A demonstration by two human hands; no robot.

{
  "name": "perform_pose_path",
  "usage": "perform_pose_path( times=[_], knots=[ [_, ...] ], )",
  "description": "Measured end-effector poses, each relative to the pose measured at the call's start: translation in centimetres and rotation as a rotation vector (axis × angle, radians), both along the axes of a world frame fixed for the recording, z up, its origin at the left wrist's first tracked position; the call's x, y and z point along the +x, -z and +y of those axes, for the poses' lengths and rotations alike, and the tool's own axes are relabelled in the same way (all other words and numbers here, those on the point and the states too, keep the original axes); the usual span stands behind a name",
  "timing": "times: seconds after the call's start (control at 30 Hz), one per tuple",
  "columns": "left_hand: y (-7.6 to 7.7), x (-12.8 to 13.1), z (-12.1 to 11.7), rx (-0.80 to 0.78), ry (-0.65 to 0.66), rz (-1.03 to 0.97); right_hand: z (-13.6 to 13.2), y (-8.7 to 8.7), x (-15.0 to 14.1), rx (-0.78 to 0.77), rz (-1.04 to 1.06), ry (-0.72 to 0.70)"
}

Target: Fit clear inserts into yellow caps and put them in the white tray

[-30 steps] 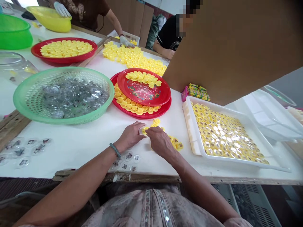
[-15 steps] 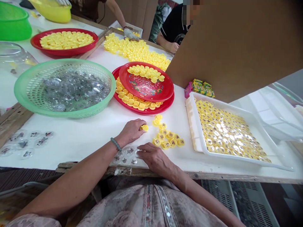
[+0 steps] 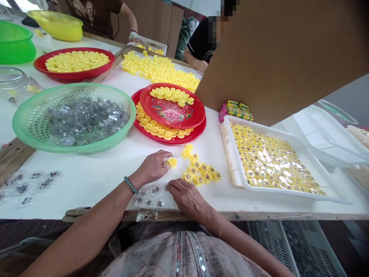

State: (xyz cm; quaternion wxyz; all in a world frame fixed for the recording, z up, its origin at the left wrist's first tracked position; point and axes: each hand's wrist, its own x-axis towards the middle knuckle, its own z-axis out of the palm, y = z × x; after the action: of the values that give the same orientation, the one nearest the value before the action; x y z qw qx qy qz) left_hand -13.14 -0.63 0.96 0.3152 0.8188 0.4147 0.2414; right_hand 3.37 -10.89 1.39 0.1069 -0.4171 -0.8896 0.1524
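Observation:
My left hand (image 3: pixel 152 166) is closed around a round yellow plastic cap (image 3: pixel 172 162), its face turned outward at the fingertips. My right hand (image 3: pixel 187 196) lies low on the table, fingers together and bent; their tips pinch at the edge of a clear plastic disc, mostly covered by them. Beside those fingertips several clear discs with small printed figures (image 3: pixel 149 202) lie near the table edge. Right of my left hand sits a loose group of yellow caps (image 3: pixel 198 180), many bearing printed pictures.
A green colander (image 3: pixel 25 132) of clear pieces stands left; stacked red trays (image 3: pixel 198 119) with yellow caps stand ahead. To the right are a white tray (image 3: pixel 226 154) of printed caps and a big cardboard sheet (image 3: pixel 273 69). Two people work across the table.
My view has shifted slightly; both hands stay nearly in place, the left still holding the yellow cap. Across the table, a co-worker's gloved hand has moved from the yellow pile back toward the white crate.

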Motion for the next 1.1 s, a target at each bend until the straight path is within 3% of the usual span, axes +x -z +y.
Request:
perform_pose_path(
  times=[0.1,0.23,0.33,0.43,0.53,0.63,0.73,0.83,0.9,1.0,1.1],
  knots=[
    [-0.8,-0.7,-0.1,-0.108,-0.041,-0.086,0.5,-0.2,0.0,-0.137,0.325,0.215],
    [-2.3,-1.0,-0.6,-0.404,-0.010,-0.298,1.8,-1.2,-0.1,-0.472,0.806,0.597],
    [-2.7,-0.7,-1.0,-0.574,0.048,-0.409,2.8,-1.5,-0.2,-0.593,1.112,0.691],
    [-2.6,-0.3,-1.3,-0.633,0.013,-0.475,3.3,-1.1,-0.6,-0.589,1.253,0.717],
    [-2.3,-0.2,-1.3,-0.653,-0.055,-0.505,3.4,-0.9,-1.0,-0.541,1.196,0.755],
    [-2.2,-0.1,-1.2,-0.646,-0.099,-0.549,3.2,-1.0,-1.0,-0.483,0.993,0.752],
    [-2.2,-0.2,-1.2,-0.648,-0.109,-0.583,3.0,-1.2,-0.5,-0.262,0.797,0.713],
    [-2.2,-0.2,-1.1,-0.688,-0.084,-0.572,3.1,-1.6,0.3,0.016,0.595,0.544],
    [-2.1,-0.3,-1.1,-0.705,-0.045,-0.539,3.4,-2.0,0.7,0.103,0.465,0.362],
    [-2.1,-0.3,-1.1,-0.709,-0.011,-0.457,3.8,-2.7,1.1,0.141,0.348,0.213],
    [-2.1,-0.3,-1.0,-0.702,-0.006,-0.365,4.1,-3.0,1.4,0.101,0.285,0.215]
  ],
)
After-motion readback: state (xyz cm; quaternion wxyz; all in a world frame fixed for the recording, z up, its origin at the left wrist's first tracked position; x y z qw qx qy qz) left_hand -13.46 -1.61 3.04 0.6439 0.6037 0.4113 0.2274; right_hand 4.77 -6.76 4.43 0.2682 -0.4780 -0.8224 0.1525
